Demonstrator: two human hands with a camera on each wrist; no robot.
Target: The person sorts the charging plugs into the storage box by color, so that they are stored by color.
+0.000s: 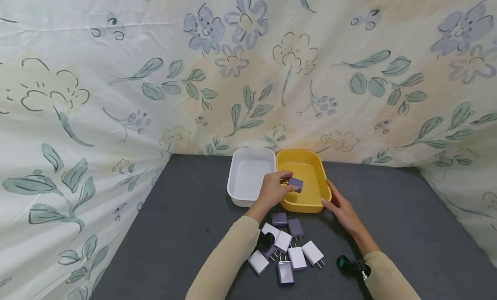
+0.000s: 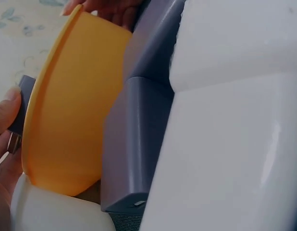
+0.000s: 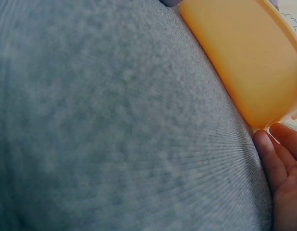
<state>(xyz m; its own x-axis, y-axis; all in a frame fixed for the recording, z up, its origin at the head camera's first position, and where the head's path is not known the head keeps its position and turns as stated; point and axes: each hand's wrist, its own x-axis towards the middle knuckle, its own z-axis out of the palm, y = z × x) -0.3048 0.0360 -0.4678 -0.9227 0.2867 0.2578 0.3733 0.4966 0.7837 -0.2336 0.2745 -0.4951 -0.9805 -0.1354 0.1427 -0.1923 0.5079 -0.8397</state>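
In the head view my left hand [image 1: 273, 187] pinches a purple charger plug [image 1: 296, 184] between thumb and fingers, above the inside of the yellow container [image 1: 304, 201]. Its metal prongs point back toward the palm. My right hand [image 1: 343, 209] touches the near right corner of that container, thumb at the front and fingers along the side. The right wrist view has these fingers [image 3: 267, 156] against the lower part of the yellow wall. On the table nearer me lies a loose group of white charger plugs [image 1: 297, 258] and purple charger plugs [image 1: 285, 273].
A white container [image 1: 235, 195] stands directly left of the yellow one. Both are on a dark grey table [image 1: 186, 218] near its back edge, in front of a flowered cloth [image 1: 248, 75]. A black strap with a device [image 1: 351, 265] sits at my right wrist.
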